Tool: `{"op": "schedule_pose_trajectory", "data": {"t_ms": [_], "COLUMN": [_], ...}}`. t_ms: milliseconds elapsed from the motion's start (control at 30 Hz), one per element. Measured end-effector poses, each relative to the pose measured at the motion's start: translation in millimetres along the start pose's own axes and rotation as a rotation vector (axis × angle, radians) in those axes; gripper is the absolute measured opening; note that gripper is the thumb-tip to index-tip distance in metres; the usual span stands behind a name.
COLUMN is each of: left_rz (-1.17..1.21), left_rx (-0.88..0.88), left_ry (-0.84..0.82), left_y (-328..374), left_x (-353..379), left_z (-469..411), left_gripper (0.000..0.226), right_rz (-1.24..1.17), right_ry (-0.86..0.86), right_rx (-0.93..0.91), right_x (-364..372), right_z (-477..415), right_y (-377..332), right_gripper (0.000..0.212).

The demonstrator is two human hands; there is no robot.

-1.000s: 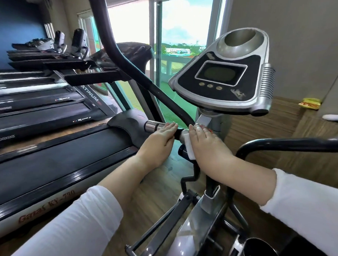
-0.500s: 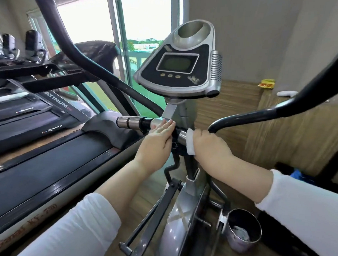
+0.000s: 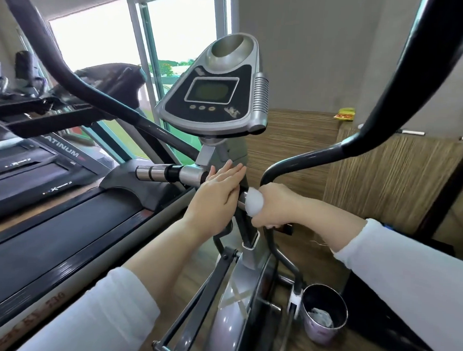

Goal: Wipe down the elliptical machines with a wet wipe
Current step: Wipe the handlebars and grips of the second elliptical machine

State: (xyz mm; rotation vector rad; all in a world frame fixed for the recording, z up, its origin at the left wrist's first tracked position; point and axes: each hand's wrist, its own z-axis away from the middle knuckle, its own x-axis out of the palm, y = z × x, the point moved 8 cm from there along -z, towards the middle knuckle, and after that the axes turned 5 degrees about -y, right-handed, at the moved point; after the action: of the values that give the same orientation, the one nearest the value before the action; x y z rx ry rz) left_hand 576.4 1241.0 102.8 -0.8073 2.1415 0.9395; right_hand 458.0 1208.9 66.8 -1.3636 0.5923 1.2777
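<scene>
The elliptical machine stands right in front of me, its grey and black console (image 3: 215,92) above a silver upright post (image 3: 248,245). A chrome cross bar (image 3: 169,173) sticks out to the left below the console. My left hand (image 3: 216,196) lies flat, fingers straight, against the bar's joint at the post. My right hand (image 3: 273,203) is closed around the right side of the bar with a white wet wipe (image 3: 254,203) bunched under its fingers. Two black swing handles (image 3: 318,155) curve up on either side.
A treadmill (image 3: 63,226) runs along the left, more treadmills behind it. A small metal bin (image 3: 325,314) with a used wipe inside stands on the wooden floor at the right of the elliptical's base. A low wooden cabinet (image 3: 384,176) lines the right wall.
My view has swung right and closer to the machine. My right hand has curled round the bar with the wipe. The left hand has slid up against the post.
</scene>
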Motion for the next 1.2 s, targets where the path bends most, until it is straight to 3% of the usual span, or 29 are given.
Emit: {"op": "schedule_pose_trajectory", "data": {"t_ms": [233, 433, 800, 1000, 1200], "left_rz": [0.004, 0.031, 0.081, 0.102, 0.103], "left_rx": [0.021, 0.013, 0.03, 0.034, 0.03], "left_ry": [-0.024, -0.018, 0.0, -0.083, -0.21], "left_y": [29, 52, 103, 134, 151], "left_x": [17, 32, 85, 118, 161], "left_z": [-19, -30, -42, -50, -59], "left_gripper": [0.048, 0.045, 0.039, 0.04, 0.043], "right_rz": [0.031, 0.038, 0.094, 0.088, 0.165], "right_ry": [-0.039, 0.047, -0.038, 0.003, 0.073], "right_rx": [-0.148, -0.203, 0.037, 0.105, 0.105], "right_x": [-5, -21, -15, -26, -39], "right_z": [2, 18, 57, 76, 96], "right_y": [11, 42, 146, 184, 212], "right_gripper": [0.042, 0.033, 0.054, 0.03, 0.027]}}
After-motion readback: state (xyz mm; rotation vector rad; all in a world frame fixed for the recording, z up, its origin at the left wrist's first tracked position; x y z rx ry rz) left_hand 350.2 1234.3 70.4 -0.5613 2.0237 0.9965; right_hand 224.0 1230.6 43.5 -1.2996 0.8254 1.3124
